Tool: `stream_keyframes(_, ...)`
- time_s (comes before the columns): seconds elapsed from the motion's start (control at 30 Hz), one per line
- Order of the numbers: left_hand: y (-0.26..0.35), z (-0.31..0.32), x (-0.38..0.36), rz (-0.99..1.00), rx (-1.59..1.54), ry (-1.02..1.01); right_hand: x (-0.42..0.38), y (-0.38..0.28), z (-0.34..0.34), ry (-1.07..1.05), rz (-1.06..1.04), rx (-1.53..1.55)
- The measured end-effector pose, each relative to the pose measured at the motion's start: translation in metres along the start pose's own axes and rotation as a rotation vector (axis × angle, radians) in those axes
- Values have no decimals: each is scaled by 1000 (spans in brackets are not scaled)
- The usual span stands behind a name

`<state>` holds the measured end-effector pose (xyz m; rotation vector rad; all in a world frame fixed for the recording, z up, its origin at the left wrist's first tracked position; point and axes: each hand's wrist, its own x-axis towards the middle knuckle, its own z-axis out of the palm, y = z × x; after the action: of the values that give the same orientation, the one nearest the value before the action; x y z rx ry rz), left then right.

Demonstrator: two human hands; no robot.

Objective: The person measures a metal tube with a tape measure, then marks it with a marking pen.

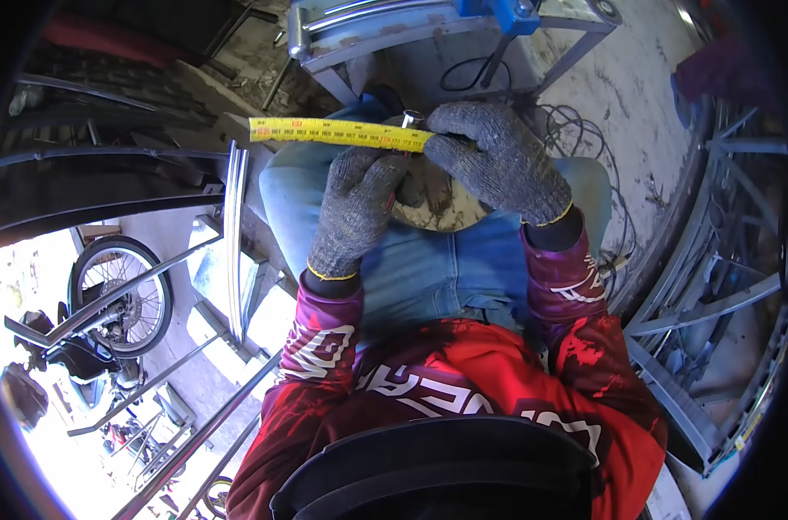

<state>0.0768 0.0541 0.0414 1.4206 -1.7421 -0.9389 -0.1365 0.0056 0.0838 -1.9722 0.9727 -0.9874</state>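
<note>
A yellow tape measure (pixel 337 133) has its blade stretched across in front of my knees, its printed figures facing up. My left hand (pixel 352 208), in a grey knit glove, is closed at the blade's lower edge, its fingertips partly hidden. Something small, dark and red shows by its palm, too little to name. My right hand (pixel 502 160), gloved the same way, pinches the blade's right end between thumb and fingers. Just above the blade, beside the right fingers, a short shiny metal piece (pixel 413 119) sticks out. Behind the hands is a round, worn surface (pixel 441 204), between my legs.
A metal-framed bench (pixel 342 54) with blue parts stands ahead. Cables (pixel 576 130) lie on the floor to the right, near welded metal frames (pixel 697 325). At left are upright shiny metal strips (pixel 235 234), long bars (pixel 142 295) and a motorcycle wheel (pixel 121 295).
</note>
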Motion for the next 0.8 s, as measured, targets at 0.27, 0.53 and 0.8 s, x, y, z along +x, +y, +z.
stream_keyframes(0.27,15,5,-1,141,-126,117,2,3,-1,-50,38,-107)
stream_keyframes(0.53,8,2,9,518,357,235,1,-1,-2,-53,39,-85)
stream_keyframes(0.8,39,5,8,-58,-335,180,5,-2,-3,-100,22,3)
